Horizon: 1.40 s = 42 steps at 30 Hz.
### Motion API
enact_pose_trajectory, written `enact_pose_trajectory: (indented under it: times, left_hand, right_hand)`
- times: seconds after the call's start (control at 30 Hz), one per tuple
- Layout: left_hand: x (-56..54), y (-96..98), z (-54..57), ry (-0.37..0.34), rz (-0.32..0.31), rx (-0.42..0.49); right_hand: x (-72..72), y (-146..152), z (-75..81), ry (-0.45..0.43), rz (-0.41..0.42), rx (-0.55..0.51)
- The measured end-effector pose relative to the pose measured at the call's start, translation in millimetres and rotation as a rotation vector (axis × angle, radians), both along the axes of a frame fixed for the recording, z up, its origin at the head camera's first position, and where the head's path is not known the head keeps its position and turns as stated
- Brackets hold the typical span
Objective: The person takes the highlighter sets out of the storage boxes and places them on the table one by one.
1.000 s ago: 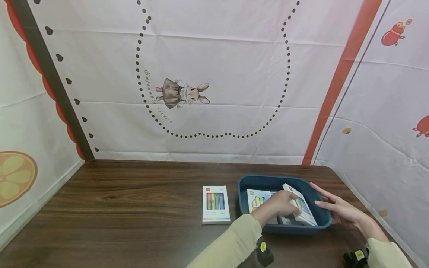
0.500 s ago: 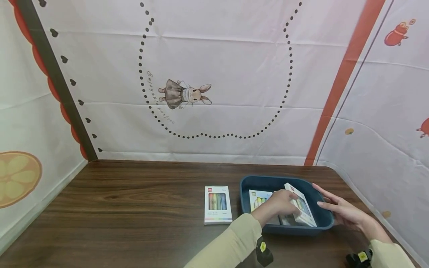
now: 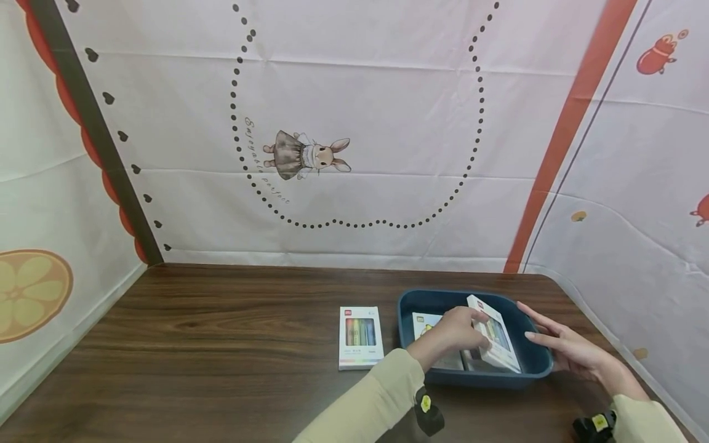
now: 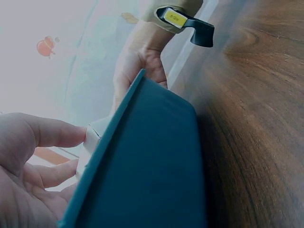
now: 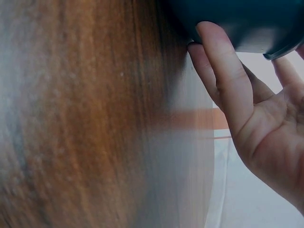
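Note:
My left hand point(image 3: 451, 332) reaches into a dark blue plastic bin point(image 3: 471, 381) and pinches a white box of crayons point(image 3: 500, 343) by its left side. The box leans tilted toward the bin's right side, its window facing up. Another crayon box point(image 3: 423, 321) lies at the left inside the bin, partly covered by my left hand. In the left wrist view, thumb and fingers meet the white box just past the bin's rim. My right hand point(image 3: 570, 347) rests against the bin's right end with fairly straight fingers; the right wrist view has fingertips point(image 5: 209, 33) on its outer wall.
A white crayon box point(image 3: 360, 338) with a window of coloured sticks lies on the brown wooden table point(image 3: 221, 351), left of the bin. A white printed cloth point(image 3: 376, 123) hangs behind the table, and more cloth borders both sides.
My left hand has shifted slightly left and up with the crayon box, whose upper end has risen a little toward the far side. The right hand stays at the bin.

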<state>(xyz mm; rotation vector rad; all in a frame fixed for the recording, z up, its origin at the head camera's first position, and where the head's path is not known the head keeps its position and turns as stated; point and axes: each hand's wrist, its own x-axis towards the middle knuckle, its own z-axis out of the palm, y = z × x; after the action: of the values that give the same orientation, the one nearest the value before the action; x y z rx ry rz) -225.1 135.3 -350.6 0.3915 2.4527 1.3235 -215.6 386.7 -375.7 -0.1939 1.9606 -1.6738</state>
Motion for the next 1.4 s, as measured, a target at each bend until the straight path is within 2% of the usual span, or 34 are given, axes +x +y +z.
enact_pose_trajectory:
  times: [0.1,0.33,0.6,0.83,1.0,1.23,1.4]
  left_hand:
    - [-1.4,-4.5,1.1,-0.006,0.001,0.021]
    - [0.0,-14.5,4.2,-0.082,0.050,0.105]
    - [0.9,-27.8,7.7,-0.103,0.032,0.195]
    - [1.2,-39.9,9.7,-0.132,0.028,0.312]
    - [1.2,-49.9,11.0,-0.140,0.026,0.368]
    - [-0.3,-64.1,11.5,-0.107,0.034,0.377]
    - [-3.8,-71.7,9.8,-0.123,0.040,0.432]
  right_hand:
    - [-0.2,0.0,0.6,-0.005,-0.003,0.002]
    - [-0.5,-0.3,-0.5,0.007,0.006,-0.003]
    - [-1.7,-0.3,-1.2,-0.008,0.008,-0.025]
    - [-2.4,-0.3,-0.9,-0.018,0.013,-0.029]
    - [-2.2,0.4,-0.4,-0.024,0.011,-0.034]
    - [-1.7,0.1,0.4,-0.029,-0.003,-0.024]
    - [-1.9,-1.1,-0.7,-0.034,-0.015,-0.023]
